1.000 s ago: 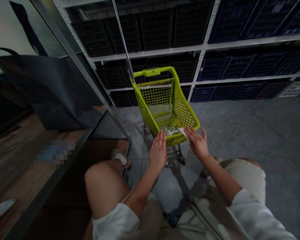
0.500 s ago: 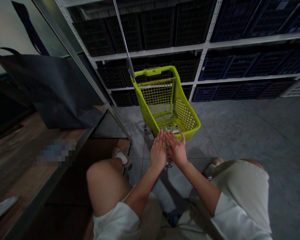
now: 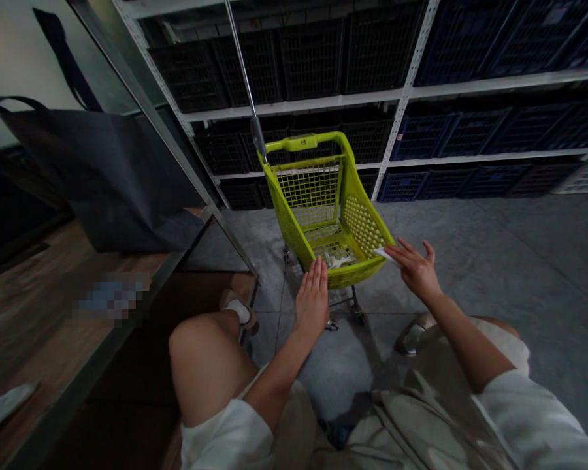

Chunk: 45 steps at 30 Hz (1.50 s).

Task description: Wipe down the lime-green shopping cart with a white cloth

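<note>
A lime-green shopping basket on wheels (image 3: 360,273) stands on the floor in front of me, its long metal pull handle (image 3: 242,62) raised. My left hand (image 3: 313,297) rests at the near left of its rim, fingers stretched out together and thumb hidden. At the near right corner, my right hand (image 3: 418,267) presses a thin white tissue (image 3: 386,254) against the rim under its fingers. Some white crumpled pieces (image 3: 339,260) lie on the basket's floor; I cannot make out what they are.
Behind the basket, white metal shelves (image 3: 399,121) carry rows of black crates (image 3: 311,59) and blue crates (image 3: 421,134). A wooden bench with a metal frame (image 3: 127,343) borders my left, with a dark bag (image 3: 112,176) and a white cloth (image 3: 7,408) on it.
My right hand has moved right along the basket's near rim, away from my left hand, and the white tissue now shows under its fingers. My left hand has stayed in place.
</note>
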Each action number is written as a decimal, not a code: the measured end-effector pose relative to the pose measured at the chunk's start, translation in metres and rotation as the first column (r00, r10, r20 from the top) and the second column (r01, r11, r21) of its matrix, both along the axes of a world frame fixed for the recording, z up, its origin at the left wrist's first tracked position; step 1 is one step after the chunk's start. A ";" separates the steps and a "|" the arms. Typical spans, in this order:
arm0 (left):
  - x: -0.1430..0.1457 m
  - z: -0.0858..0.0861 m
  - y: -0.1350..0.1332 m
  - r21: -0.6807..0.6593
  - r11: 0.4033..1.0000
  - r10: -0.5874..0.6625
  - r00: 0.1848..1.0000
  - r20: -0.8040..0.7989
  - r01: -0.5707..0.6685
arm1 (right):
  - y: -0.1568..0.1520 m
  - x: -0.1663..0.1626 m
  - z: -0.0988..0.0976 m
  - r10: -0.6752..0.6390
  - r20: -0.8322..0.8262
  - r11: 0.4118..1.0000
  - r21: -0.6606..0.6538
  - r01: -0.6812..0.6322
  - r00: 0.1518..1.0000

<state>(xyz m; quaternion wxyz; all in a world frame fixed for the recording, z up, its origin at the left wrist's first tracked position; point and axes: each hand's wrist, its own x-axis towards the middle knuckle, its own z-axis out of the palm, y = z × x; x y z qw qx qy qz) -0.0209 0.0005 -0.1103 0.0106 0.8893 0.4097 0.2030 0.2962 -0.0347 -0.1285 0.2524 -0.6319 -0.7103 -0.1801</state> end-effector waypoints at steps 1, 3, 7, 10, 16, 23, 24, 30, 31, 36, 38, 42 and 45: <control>0.000 0.000 0.000 -0.004 1.000 0.004 1.000 -0.011 -0.004 | 0.001 -0.002 0.001 -0.009 -0.027 1.000 0.001 0.009 1.000; 0.000 -0.002 0.000 -0.012 1.000 0.021 0.999 -0.025 -0.021 | 0.002 -0.009 0.002 -0.036 -0.086 0.999 0.011 0.037 0.996; -0.001 -0.005 0.000 -0.003 0.997 0.082 0.997 -0.012 -0.082 | -0.002 -0.024 0.007 -0.047 -0.156 0.999 0.011 0.050 0.987; -0.006 -0.004 0.000 0.011 0.993 0.117 0.993 0.001 -0.117 | -0.007 -0.037 0.012 -0.035 -0.197 0.999 -0.003 0.035 0.980; -0.032 0.005 0.010 0.010 0.979 0.203 0.979 0.009 -0.203 | -0.019 -0.090 0.024 -0.038 -0.265 0.998 -0.055 0.025 0.964; -0.066 0.014 0.043 -0.013 0.931 0.365 0.930 0.039 -0.365 | -0.035 -0.166 0.030 0.092 -0.209 0.991 -0.081 -0.111 0.974; -0.067 0.015 0.044 -0.017 0.918 0.397 0.917 0.039 -0.396 | -0.035 -0.175 0.030 0.116 -0.194 0.988 -0.080 -0.134 0.974; -0.047 0.012 0.009 -0.044 0.990 0.137 0.990 0.043 -0.135 | -0.028 -0.215 0.030 0.201 -0.152 0.972 -0.094 -0.217 0.968; -0.044 0.010 0.002 -0.061 0.994 0.095 0.993 0.066 -0.091 | -0.027 -0.217 0.030 0.219 -0.138 0.968 -0.094 -0.233 0.966; -0.038 0.002 -0.015 -0.121 0.990 0.089 0.983 0.160 -0.070 | -0.025 -0.202 0.031 0.289 -0.001 0.953 -0.094 -0.288 0.957; -0.038 0.003 -0.017 -0.122 0.991 0.076 0.990 0.123 -0.061 | -0.022 -0.184 0.034 0.293 0.055 0.954 -0.084 -0.288 0.954; -0.037 0.011 -0.018 -0.112 0.992 0.066 0.997 0.045 -0.060 | -0.008 -0.125 0.044 0.180 0.098 0.982 -0.080 -0.173 0.979; -0.035 0.016 -0.019 -0.098 0.992 0.082 0.997 0.011 -0.080 | 0.004 -0.083 0.050 -0.005 0.053 0.999 -0.032 0.007 0.999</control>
